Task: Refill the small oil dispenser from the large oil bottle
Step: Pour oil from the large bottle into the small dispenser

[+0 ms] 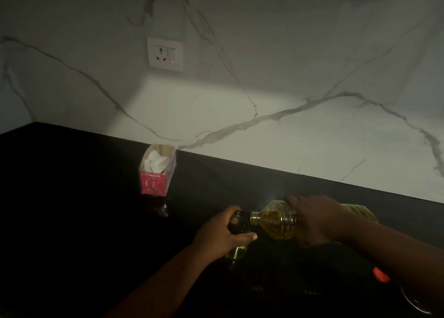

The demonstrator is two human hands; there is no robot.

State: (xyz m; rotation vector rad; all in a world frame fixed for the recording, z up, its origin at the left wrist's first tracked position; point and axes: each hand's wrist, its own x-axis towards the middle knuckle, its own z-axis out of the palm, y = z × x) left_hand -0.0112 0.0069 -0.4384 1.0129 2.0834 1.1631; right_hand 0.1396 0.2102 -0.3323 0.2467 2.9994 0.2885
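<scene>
- The large oil bottle (278, 221) is shown tipped almost onto its side, its long axis running left to right above the black countertop (72, 197); its open neck points left, its base right, and yellow oil is pooled in the shoulder behind the neck.
- The bottle's mouth is met, just at its left, by the open top of the small oil dispenser (237, 231); whether the two rims touch cannot be told in the dim light.
- The dispenser is held upright, its long axis near vertical, with a little yellow oil visible at its lower end.
- The right hand (312, 221) is laid over the bottle's body from above, fingers curled round it, so that the middle of the bottle is hidden.
- The left hand (221, 233) is wrapped round the dispenser, thumb across the front, fingers closed about the glass.
- A pink carton (156, 173) with white paper in its open top is seen standing on the countertop, well to the left of the dispenser and farther back, against the marble wall (288, 77).
- A white wall socket (165, 54) with a small red light is set in the wall, above the carton.
- An orange object (380, 274), too dark to identify, is visible to the right of the dispenser and nearer the viewer, below the right forearm.
</scene>
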